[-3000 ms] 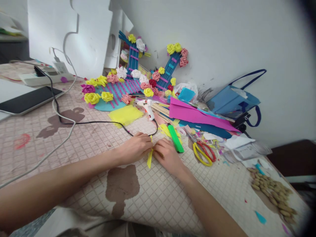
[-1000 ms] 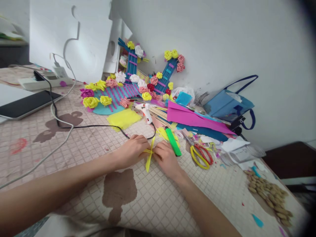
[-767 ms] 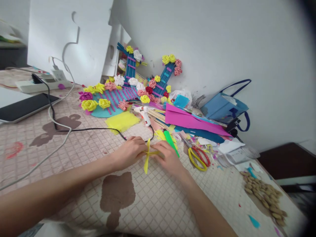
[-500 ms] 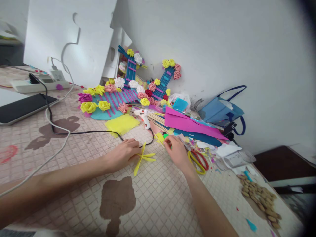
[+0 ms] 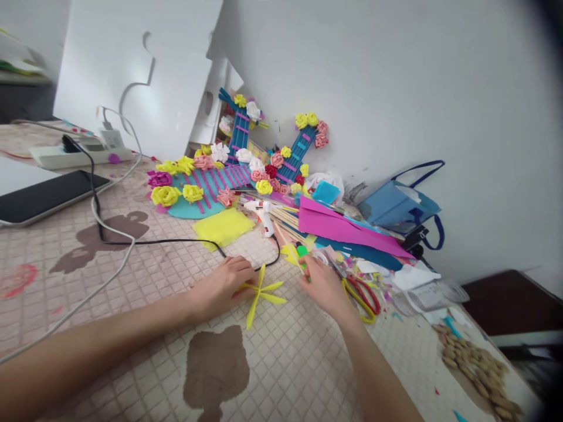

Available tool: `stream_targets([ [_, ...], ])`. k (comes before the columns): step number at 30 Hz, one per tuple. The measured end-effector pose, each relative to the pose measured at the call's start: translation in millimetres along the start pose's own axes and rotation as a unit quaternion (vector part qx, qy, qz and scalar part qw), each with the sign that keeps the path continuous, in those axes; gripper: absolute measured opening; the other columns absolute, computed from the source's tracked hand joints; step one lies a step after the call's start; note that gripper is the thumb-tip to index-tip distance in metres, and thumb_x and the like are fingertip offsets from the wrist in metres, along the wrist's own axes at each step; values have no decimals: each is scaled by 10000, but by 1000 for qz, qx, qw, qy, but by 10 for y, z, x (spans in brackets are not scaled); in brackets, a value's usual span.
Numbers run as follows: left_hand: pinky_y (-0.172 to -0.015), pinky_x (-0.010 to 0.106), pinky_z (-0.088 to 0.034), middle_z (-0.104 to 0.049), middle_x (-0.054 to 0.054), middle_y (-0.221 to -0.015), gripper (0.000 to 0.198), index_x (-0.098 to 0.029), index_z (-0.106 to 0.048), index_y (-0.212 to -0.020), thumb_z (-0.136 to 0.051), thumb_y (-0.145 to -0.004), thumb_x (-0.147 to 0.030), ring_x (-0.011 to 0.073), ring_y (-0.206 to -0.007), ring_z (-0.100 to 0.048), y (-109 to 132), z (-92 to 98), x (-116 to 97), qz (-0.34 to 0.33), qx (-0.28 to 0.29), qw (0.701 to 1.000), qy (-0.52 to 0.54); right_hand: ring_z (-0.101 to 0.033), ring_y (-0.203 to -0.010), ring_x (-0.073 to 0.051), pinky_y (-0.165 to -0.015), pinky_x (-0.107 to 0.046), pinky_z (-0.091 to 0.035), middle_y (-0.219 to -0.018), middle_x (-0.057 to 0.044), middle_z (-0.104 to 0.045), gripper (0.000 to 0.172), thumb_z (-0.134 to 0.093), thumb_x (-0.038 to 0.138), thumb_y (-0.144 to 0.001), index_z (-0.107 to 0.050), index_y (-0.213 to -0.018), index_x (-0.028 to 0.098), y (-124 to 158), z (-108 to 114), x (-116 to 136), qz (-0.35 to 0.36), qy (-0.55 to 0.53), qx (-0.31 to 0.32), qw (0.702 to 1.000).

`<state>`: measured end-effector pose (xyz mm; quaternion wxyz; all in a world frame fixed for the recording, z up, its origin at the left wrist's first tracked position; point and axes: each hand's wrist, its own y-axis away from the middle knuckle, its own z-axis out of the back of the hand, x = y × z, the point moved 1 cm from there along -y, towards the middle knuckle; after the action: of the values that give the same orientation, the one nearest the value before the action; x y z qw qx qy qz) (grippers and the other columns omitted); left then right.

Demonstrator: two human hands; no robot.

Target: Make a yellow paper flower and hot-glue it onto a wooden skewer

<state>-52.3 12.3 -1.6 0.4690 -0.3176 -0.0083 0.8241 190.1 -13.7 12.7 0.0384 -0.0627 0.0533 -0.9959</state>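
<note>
A yellow paper flower with several narrow petals (image 5: 259, 291) lies at the fingertips of my left hand (image 5: 231, 284), which pinches one of its petals. In my right hand (image 5: 324, 288) is a thin pale stick (image 5: 290, 246), held between thumb and fingers and slanting up to the left. Beside those fingers is a green object with a dark tip (image 5: 301, 250), partly covered by the hand, with yellow scraps (image 5: 289, 254) next to it. Close to my right wrist rest scissors with red and yellow handles (image 5: 361, 300). A white glue gun (image 5: 263, 217) lies beyond both hands.
A blue craft piece with paper flowers (image 5: 211, 187) stands at the back. Yellow crepe paper (image 5: 223, 227), a magenta sheet (image 5: 343, 225) and wooden sticks (image 5: 285, 218) lie before it. A black cord (image 5: 176, 241) crosses the table. Almonds (image 5: 477, 366) lie right, near a blue bag (image 5: 398, 205).
My right hand has drawn back slightly from the green object, and a thin pale stick now shows in its fingers. My left hand still has the yellow flower. The view has shifted slightly.
</note>
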Motion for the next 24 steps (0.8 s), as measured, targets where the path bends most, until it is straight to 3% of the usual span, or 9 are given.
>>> stream_targets([
  [6,-775,287,-405,-589,36,-814,117,-164,-590,-820,-489,-878,-152,172,-841,-507,-14,-30,30,0,-19,1000,-5,-498,-594,-134,-553,-239,-307,-622,39,-522,126,-462,115,-723,-494,-808,202,108,61,-102,-8,-96,10,995],
  [10,-782,295,-407,-591,38,-814,129,-165,-587,-817,-478,-886,-164,173,-838,-510,-15,-39,35,-5,-27,1000,-8,-502,-612,-120,-570,-233,-343,-652,41,-520,63,-464,141,-745,-467,-746,203,139,104,-47,39,-181,33,982],
  [13,-788,302,-407,-592,36,-801,134,-164,-584,-810,-475,-887,-163,173,-832,-512,-14,-42,24,-12,-21,1000,-7,-498,-614,-120,-568,-238,-340,-650,35,-529,64,-490,158,-760,-481,-710,197,159,116,25,62,-178,61,980],
  [19,-787,308,-420,-596,34,-800,85,-160,-590,-802,-522,-851,-151,172,-834,-528,-6,-50,17,-20,-26,999,6,-502,-629,-116,-569,-232,-345,-685,27,-562,69,-494,169,-812,-532,-759,193,173,117,55,126,-185,123,967],
  [24,-775,307,-431,-621,38,-799,100,-162,-617,-824,-523,-858,-156,171,-831,-545,3,-88,37,-10,-28,999,13,-540,-688,-123,-603,-233,-391,-759,14,-594,79,-543,164,-797,-569,-865,195,169,102,42,116,-219,128,960],
])
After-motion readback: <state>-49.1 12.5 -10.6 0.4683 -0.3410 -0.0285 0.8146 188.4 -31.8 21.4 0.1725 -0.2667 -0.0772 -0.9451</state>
